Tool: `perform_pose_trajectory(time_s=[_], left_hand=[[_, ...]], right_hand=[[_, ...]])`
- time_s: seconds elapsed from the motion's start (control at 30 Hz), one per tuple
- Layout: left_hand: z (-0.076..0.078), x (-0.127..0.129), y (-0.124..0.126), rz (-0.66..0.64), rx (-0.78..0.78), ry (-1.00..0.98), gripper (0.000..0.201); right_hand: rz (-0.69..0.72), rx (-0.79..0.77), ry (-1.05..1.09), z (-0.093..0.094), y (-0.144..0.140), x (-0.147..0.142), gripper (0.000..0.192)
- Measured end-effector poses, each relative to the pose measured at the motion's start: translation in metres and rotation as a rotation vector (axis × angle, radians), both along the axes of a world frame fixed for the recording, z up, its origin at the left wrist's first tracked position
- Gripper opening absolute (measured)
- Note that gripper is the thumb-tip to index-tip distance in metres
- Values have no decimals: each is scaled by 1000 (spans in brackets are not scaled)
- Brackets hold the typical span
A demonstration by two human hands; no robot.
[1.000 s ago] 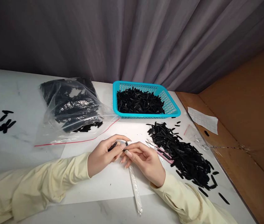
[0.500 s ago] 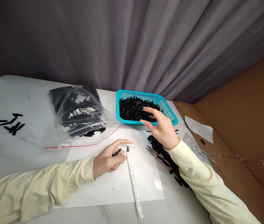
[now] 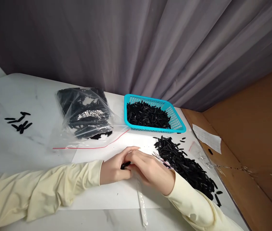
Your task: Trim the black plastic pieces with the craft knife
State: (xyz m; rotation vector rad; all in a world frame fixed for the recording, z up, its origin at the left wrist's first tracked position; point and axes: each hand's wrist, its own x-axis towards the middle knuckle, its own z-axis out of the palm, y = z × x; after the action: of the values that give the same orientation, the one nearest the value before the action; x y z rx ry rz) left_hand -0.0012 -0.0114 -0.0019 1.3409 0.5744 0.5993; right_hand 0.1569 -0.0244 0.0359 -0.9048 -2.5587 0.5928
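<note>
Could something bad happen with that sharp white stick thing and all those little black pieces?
Maybe. The right hand lies over the blade end of the white-wrapped knife, close to the left hand pinching a small black piece, so a finger could get nicked. The loose pile of black pieces runs close to the table's edge, so a sleeve might sweep some off.

I have a single head-worn view, looking forward and down from close above the surface (image 3: 18,96). It faces the curtain (image 3: 150,48) at the back and takes in both my forearms near the bottom edge.
</note>
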Motion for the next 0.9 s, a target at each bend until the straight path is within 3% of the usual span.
perform_pose_trajectory(time_s=[0.13,0.2,0.3,0.43,0.5,0.77,0.9], left_hand=[[3,-3,-2,-3,-76,57,69],[9,-3,-1,-16,-176,73,67],[17,-2,2,-38,-321,74,61],[22,-1,6,-20,-415,87,48],[21,0,7,-15,-445,101,44],[19,1,9,21,-488,113,59],[16,1,7,38,-456,119,54]], right_hand=[[59,187,-174,9,-2,1,24],[35,178,-123,11,-5,5,29],[-126,-48,183,7,-8,12,28],[-377,-637,718,-11,-9,15,12],[-415,-811,898,-20,-8,15,12],[-550,-794,1022,-33,-6,15,12],[-574,-861,1086,-32,-7,13,12]])
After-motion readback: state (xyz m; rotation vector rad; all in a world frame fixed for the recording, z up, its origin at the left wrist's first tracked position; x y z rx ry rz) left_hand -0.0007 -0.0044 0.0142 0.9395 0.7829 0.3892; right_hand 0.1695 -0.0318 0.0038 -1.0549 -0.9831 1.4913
